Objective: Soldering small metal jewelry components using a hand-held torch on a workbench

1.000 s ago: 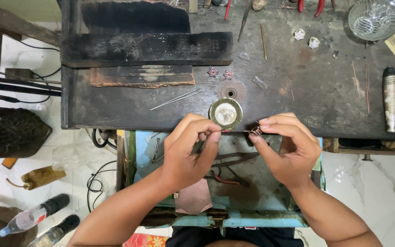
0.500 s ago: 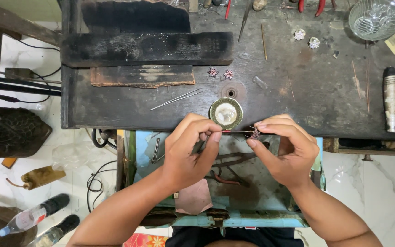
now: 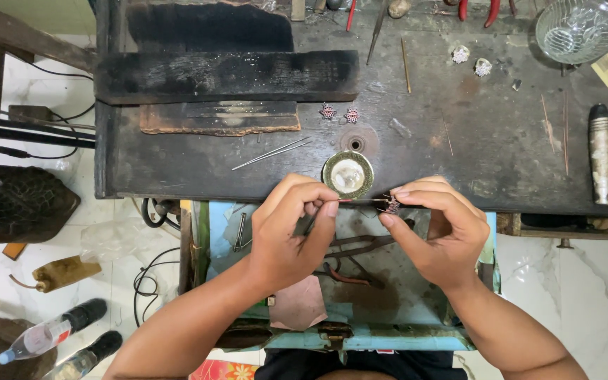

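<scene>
At the front edge of the dark workbench (image 3: pixel 177 169), the left hand (image 3: pixel 286 236) pinches a thin wire (image 3: pixel 360 200) between thumb and forefinger, its fingers closed narrow on it. The wire runs right to a small flower-shaped ornament (image 3: pixel 392 205), which the right hand (image 3: pixel 434 232) holds between fingertips, just in front of the round brass dish (image 3: pixel 347 174). Both hands hover over the open blue drawer (image 3: pixel 490 232), where pliers (image 3: pixel 353 246) lie. The grip looks slight: a slip could likely drop the ornament into the drawer's clutter, and too hard a push may bend the wire or a petal. Two like ornaments (image 3: pixel 339 112) lie further back.
</scene>
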